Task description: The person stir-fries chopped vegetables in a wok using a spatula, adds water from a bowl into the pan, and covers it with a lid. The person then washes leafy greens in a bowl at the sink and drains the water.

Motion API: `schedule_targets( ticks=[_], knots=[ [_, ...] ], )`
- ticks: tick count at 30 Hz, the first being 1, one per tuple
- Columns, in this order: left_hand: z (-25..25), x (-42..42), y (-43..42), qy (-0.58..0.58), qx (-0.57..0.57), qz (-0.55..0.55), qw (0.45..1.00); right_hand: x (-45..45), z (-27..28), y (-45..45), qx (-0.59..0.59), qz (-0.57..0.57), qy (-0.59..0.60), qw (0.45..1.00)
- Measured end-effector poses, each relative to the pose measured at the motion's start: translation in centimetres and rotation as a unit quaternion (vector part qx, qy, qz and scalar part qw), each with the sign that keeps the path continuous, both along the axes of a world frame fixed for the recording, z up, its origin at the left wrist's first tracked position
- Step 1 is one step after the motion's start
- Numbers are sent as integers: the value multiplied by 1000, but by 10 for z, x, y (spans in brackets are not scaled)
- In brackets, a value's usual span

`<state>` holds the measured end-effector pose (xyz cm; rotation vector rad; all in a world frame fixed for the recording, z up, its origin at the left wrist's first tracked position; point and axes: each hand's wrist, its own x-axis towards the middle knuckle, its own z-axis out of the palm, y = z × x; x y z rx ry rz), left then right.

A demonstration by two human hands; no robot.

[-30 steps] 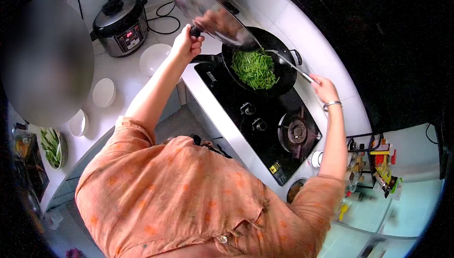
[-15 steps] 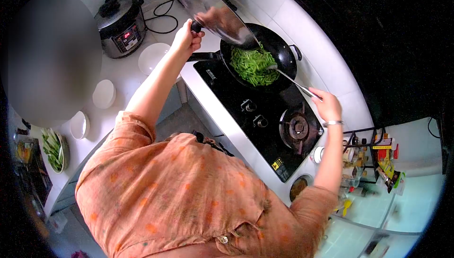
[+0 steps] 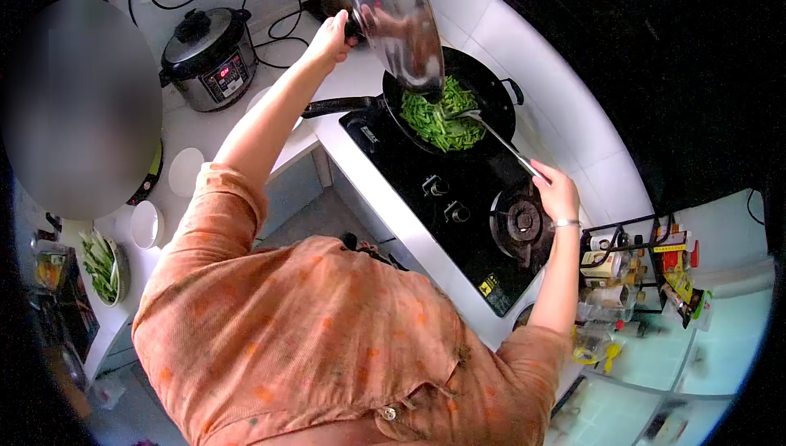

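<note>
My left hand [image 3: 331, 38] is closed round the black knob of a shiny metal wok lid [image 3: 403, 24], which I hold tilted on edge above the left side of the wok [image 3: 489, 94]. In the black wok lies a heap of chopped green beans [image 3: 438, 123]. The fingers of my right hand [image 3: 558, 194] grip the handle of a metal spatula [image 3: 509, 148], whose blade rests in the beans. The wok's long black handle [image 3: 340, 106] points left, towards my left forearm.
The wok stands on the rear burner of a black gas stove [image 3: 426, 200]; a second burner [image 3: 522, 218] is at the right. An electric pressure cooker [image 3: 209, 61], white bowls [image 3: 147, 225] and a basket of greens [image 3: 102, 266] are on the left. A rack of seasonings [image 3: 626, 262] stands right.
The lid has turned more upright and shifted slightly right, with my left hand rising a little. The spatula blade has moved slightly left in the beans, and my right hand slightly down-left.
</note>
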<state>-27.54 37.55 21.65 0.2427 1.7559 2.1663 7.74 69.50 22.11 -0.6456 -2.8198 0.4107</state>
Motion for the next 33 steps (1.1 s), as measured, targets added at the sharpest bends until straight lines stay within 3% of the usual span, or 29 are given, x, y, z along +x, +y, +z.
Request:
schedule_targets(
  ticks=[5, 9, 12, 18, 22, 27, 32, 33],
  knots=[
    [2, -18, 12, 63, -26, -14, 998, -2, 5, -36, -41, 25, 48, 998],
    [7, -28, 26, 32, -23, -1, 999, -9, 1, -57, -1, 33, 10, 999],
    [8, -26, 29, 28, -21, -13, 999, 6, 8, -56, 111, 22, 2, 994],
    [7, -28, 29, 68, -42, -26, 996, 49, 44, -30, -18, 19, -10, 1000],
    [2, -35, 40, 104, -94, 2, 990, 39, 53, -59, 26, -33, -78, 996],
    [-8, -48, 59, 128, -79, 61, 987, 29, 44, -68, 58, -17, -19, 998],
    [13, -31, 59, 102, -109, 3, 989, 15, 20, -74, 82, 27, 32, 996],
    [11, -34, 61, 104, -108, 1, 989, 13, 15, -74, 103, 19, -4, 994]
  ],
)
